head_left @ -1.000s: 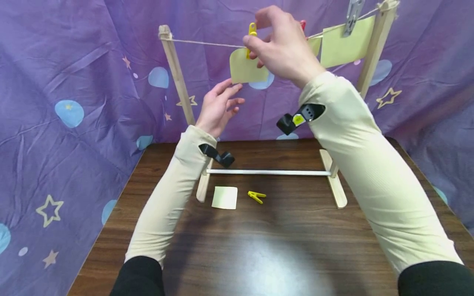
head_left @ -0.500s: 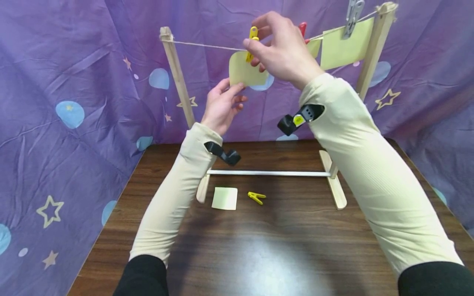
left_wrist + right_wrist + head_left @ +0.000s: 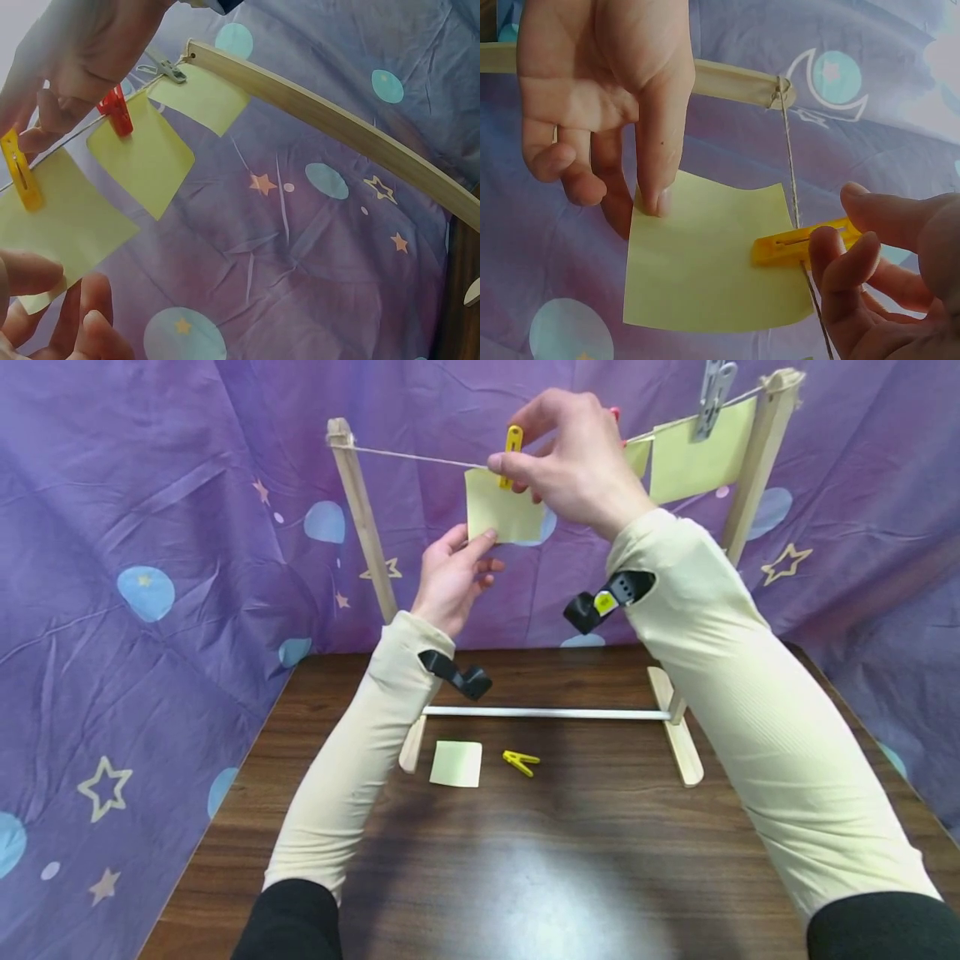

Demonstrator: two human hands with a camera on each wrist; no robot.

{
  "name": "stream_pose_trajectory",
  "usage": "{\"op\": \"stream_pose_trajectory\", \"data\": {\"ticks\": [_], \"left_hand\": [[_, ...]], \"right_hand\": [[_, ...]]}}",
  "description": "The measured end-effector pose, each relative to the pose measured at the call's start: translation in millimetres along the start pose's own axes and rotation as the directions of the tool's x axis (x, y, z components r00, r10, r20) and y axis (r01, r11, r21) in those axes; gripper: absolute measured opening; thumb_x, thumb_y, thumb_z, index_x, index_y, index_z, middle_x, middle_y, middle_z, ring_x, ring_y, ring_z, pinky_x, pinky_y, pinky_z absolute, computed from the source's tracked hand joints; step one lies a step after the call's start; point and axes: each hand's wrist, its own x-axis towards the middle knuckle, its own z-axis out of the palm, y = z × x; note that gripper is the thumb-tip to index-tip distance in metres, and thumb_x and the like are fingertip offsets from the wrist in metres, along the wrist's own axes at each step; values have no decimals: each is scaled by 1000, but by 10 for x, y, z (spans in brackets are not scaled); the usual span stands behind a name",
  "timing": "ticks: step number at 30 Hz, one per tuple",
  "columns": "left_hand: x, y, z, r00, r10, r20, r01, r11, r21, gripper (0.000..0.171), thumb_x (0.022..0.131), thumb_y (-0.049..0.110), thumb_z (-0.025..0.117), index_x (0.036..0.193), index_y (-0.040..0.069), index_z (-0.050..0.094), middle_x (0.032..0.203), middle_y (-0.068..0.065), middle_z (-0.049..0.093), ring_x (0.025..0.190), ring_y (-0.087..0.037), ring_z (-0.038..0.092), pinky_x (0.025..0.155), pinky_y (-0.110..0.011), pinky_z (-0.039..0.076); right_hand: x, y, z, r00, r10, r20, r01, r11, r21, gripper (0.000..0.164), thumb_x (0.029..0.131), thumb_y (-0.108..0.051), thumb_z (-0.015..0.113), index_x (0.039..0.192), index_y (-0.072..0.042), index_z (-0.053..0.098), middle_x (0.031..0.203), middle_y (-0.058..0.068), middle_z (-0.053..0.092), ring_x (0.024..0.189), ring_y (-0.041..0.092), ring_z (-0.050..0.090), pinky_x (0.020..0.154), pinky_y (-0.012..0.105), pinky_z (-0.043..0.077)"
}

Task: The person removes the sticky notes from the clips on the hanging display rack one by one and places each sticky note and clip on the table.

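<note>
A pale yellow paper note hangs at the string, with a yellow clothespin over its top edge. My left hand pinches the note's lower left corner between thumb and fingers; the right wrist view shows the thumb flat on the paper. At the clothespin, my right hand has thumb and fingers curled about its handle end, partly hiding it. The left wrist view shows the clothespin across both string and note.
Farther right, a red clothespin and a metal clip hold two more notes. The string spans two wooden posts. On the table lie a pale note and another yellow clothespin. A white rod joins the stand's feet.
My left hand has risen slightly and moved right, from beside the note's lower edge to pinching its corner. My right hand stays at the clothespin, slightly lower in view, and the note hangs flatter.
</note>
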Motion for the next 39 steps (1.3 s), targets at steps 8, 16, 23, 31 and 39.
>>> {"op": "stream_pose_trajectory", "data": {"ticks": [8, 16, 23, 31, 39], "left_hand": [[-12, -1, 2, 1000, 23, 9, -24, 1000, 20, 5, 94, 7, 60, 99, 7, 60, 87, 0, 62, 58, -10, 57, 52, -17, 41], [-11, -18, -7, 1000, 23, 2, -23, 999, 26, 4, 94, 6, 59, 94, 10, 61, 87, 0, 63, 58, -10, 57, 51, -17, 40], [0, -13, -1, 999, 35, -8, -35, 999, 16, 4, 94, 5, 59, 96, 6, 62, 86, -2, 65, 56, -11, 57, 50, -17, 39], [-5, -19, -15, 998, 55, -6, -55, 997, 53, 4, 94, 5, 59, 94, 7, 62, 84, 0, 66, 54, -9, 57, 50, -17, 40], [-36, -11, -22, 998, 53, -16, -52, 996, 68, 5, 94, 4, 59, 93, 6, 62, 83, 1, 65, 54, -9, 58, 51, -17, 41]], "right_hand": [[27, 23, -11, 999, -6, -39, 5, 1000, -12, 50, 79, -36, 79, 120, -10, 63, 98, 1, 73, 70, 3, 66, 59, 18, 51], [28, 15, 18, 998, -25, -60, 23, 999, -43, 47, 81, -34, 77, 120, -10, 64, 115, 7, 70, 70, -1, 65, 60, 17, 52], [45, 3, 35, 992, -54, -111, 39, 990, -132, 42, 83, -39, 74, 116, -13, 67, 111, 4, 72, 67, -4, 60, 62, 17, 49], [50, 12, 36, 977, -116, -179, 91, 986, -143, 35, 84, -37, 74, 110, -14, 71, 108, 3, 74, 77, -4, 62, 69, 14, 43], [63, 2, 16, 953, -187, -238, 145, 973, -182, 27, 86, -33, 73, 104, -14, 74, 100, 0, 76, 69, -12, 57, 67, 11, 43]]}}
